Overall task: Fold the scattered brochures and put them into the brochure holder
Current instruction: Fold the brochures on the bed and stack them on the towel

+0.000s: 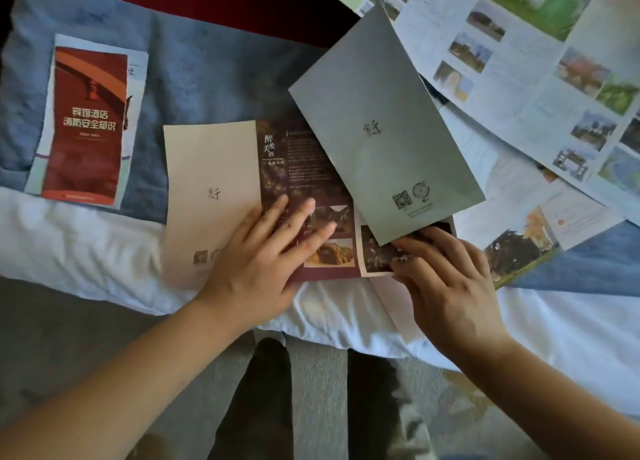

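A cream and maroon brochure (214, 182) lies partly unfolded on the bed. My left hand (266, 251) presses flat on it with fingers spread across the crease between the cream panel and the maroon inside. My right hand (443, 276) pinches the bottom edge of the brochure's grey right panel (381, 123), which is lifted and tilting over the middle. A folded red brochure (86, 127) rests on a white one at the far left. No brochure holder is in view.
Large unfolded map brochures with photos (519, 61) cover the upper right of the bed. A blue bed runner (207, 61) lies across the white duvet (86, 245). My dark trouser legs and grey carpet (318, 390) are below the bed edge.
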